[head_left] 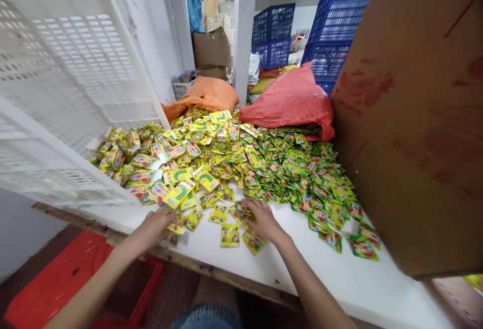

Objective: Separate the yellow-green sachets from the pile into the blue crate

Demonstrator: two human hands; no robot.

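A large heap of small yellow and green sachets (234, 160) covers a white table (339, 283). My left hand (154, 226) lies palm down at the near edge of the heap, fingers resting on yellow sachets (177, 227). My right hand (262, 218) also lies palm down, its fingers spread over a few sachets (241, 211) pulled out of the heap. A single yellow sachet (230, 235) sits loose between the hands, and another (253, 242) lies under my right wrist. Whether either hand grips a sachet is hidden by the fingers.
A white plastic crate (64, 82) leans on the left. A big cardboard box (418, 117) stands at the right. Red (290, 100) and orange (207, 95) sacks lie behind the heap, blue crates (332, 27) further back. A red crate (68, 278) sits below the table edge.
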